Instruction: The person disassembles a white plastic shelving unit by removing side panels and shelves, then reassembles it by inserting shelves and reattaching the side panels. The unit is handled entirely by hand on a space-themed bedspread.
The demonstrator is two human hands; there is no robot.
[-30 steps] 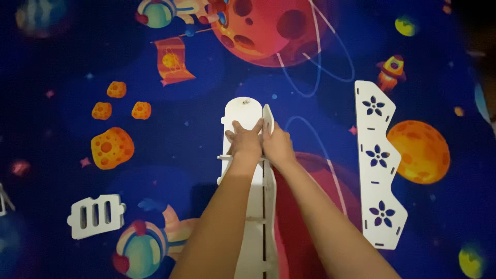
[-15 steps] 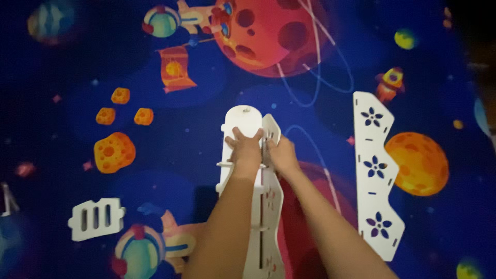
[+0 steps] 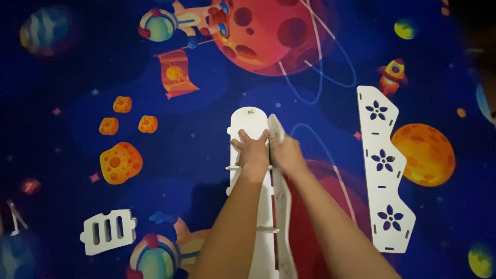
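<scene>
Both hands work at the top end of a white board assembly that lies in the middle of a dark blue space-print mat [image 3: 62, 82]. The flat board [image 3: 248, 121] has a rounded top with a small peg hole near its end, and runs down the view under the forearms. Against its right edge stands a second board, the upright board [image 3: 281, 206], set on its long edge so that only its thin side and a sliver of its face show.

The left hand [image 3: 253, 150] lies palm down on the flat board, fingers spread and pressed onto the white surface just below the rounded end. The right hand [image 3: 287, 152] rests against the top of the upright board, its fingers together and curled over the edge (whether the thumb grips the far side cannot be told, as the hand hides it). The two hands touch at the seam between the boards.

Short white pegs stick out from the left edge of the flat board, one near the left wrist and one lower down.

Well to the right, apart from the hands, a flower board [image 3: 385, 170] lies flat on the mat: a long white piece with zigzag sides and three flower-shaped cut-outs. At lower left lies a slotted piece [image 3: 108, 231], small, white and notched, with three upright slots. Planets, rockets and orange asteroids are printed on the mat around everything.
</scene>
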